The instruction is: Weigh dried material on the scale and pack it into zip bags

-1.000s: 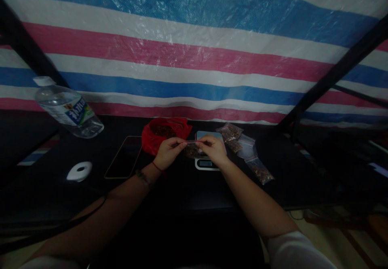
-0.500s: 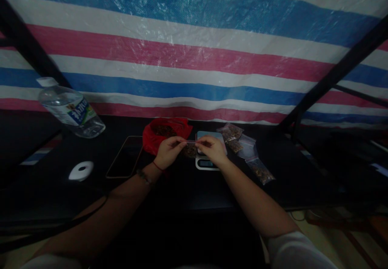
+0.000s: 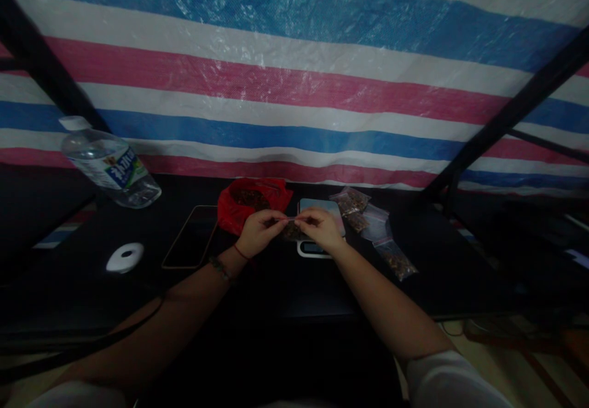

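Note:
My left hand [image 3: 260, 234] and my right hand [image 3: 322, 227] pinch the top edge of a small zip-lock bag [image 3: 291, 231] between them. Brown dried bits show in the bag below my fingers. Just behind and under my right hand lies a digital kitchen scale [image 3: 307, 250], partly covered by the hand; its display is too dim to read. Left of the bag, beyond my left hand, an open red plastic bag [image 3: 227, 213] holds more of the brown bits.
Right of the scale lie several filled zip-lock bags [image 3: 396, 261] and some clear bags [image 3: 376, 224]. At left are a phone [image 3: 190, 239], a white round device [image 3: 125, 257] and a large plastic bottle [image 3: 110, 162]. A striped sheet [image 3: 294, 101] hangs behind the black table [image 3: 294, 294].
Both hands stay at the zip-lock bag's top edge, with the fingers shifted slightly closer together. The scale's display looks darker now. Everything else stays in place.

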`<state>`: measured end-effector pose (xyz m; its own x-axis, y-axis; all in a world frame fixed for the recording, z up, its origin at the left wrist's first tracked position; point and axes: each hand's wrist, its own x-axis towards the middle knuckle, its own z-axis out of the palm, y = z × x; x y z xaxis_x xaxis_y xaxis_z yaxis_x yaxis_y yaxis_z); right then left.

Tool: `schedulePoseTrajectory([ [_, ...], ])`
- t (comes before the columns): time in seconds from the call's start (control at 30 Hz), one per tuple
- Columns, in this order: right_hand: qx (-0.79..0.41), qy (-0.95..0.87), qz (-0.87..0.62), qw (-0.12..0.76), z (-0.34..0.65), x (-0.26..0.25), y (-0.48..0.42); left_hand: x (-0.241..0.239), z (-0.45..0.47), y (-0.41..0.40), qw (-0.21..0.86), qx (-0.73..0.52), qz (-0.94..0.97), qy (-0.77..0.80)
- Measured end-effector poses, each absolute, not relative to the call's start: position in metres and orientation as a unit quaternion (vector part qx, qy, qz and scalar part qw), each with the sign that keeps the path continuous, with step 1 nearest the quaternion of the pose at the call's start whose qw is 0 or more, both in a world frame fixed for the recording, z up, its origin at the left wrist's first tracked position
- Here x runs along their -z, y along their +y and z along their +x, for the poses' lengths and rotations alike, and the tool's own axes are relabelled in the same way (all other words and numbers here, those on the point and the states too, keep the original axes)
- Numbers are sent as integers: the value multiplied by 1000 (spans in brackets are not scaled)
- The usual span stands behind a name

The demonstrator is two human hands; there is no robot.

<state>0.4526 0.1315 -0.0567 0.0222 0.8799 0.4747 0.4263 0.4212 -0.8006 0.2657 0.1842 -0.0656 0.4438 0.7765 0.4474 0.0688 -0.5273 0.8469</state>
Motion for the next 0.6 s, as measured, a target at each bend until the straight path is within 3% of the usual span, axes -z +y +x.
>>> schedulePoseTrajectory([
  [0.6, -165, -739, -456, 469, 449, 55, 127, 59, 267, 177, 327, -411, 815, 247],
])
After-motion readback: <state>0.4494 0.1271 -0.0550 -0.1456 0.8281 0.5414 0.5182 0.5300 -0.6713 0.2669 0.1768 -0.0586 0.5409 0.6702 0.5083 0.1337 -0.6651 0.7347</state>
